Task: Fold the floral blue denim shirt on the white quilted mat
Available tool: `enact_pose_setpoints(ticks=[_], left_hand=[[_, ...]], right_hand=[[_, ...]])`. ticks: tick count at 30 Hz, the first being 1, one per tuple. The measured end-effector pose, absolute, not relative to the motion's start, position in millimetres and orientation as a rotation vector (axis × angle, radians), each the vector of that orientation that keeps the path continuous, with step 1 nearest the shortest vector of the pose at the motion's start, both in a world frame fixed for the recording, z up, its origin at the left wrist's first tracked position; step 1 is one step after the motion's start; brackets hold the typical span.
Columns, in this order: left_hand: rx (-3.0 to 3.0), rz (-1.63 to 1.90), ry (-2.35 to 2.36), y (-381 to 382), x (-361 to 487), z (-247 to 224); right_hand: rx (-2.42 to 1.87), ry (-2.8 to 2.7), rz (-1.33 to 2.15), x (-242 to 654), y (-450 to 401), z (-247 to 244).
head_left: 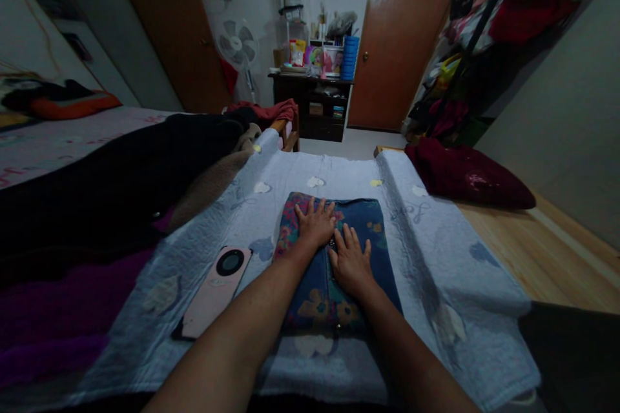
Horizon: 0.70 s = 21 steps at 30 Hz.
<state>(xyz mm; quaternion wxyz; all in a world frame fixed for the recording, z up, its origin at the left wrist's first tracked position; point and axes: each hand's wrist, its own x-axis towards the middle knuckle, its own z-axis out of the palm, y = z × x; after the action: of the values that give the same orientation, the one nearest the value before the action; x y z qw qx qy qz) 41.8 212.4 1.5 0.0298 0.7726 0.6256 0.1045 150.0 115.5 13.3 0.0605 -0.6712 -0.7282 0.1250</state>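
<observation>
A folded dark blue garment with a floral print (314,306) lies flat on a pale blue sheet with heart shapes (339,171). My left hand (316,222) rests on its upper left part, palm down, fingers spread. Lower and to the right, my right hand (352,261) also lies flat on the cloth near its middle, fingers apart. The two hands are close together, and neither grips anything. Small metal fasteners show along the garment's middle line. To the left of the garment, a pink phone (216,293) with a round camera ring lies on the sheet.
Dark clothing (111,187) and purple cloth (72,297) are piled at the left. A maroon cushion or folded cloth (475,177) lies at the right on a wooden surface (557,251). Farther back stand a white fan (237,42) and a dark cabinet (310,106) holding various items.
</observation>
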Motion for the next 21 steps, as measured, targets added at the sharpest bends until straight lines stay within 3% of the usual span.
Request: enact_pose_setpoints(ticks=[16,21], left_hand=[[2.593,0.311,1.816,261,40,21],[2.812,0.534,1.186,261,44,14]], right_hand=[[-1.999,-2.208,0.311,153,109,10],[-1.982,-2.185,0.304,154,109,8]])
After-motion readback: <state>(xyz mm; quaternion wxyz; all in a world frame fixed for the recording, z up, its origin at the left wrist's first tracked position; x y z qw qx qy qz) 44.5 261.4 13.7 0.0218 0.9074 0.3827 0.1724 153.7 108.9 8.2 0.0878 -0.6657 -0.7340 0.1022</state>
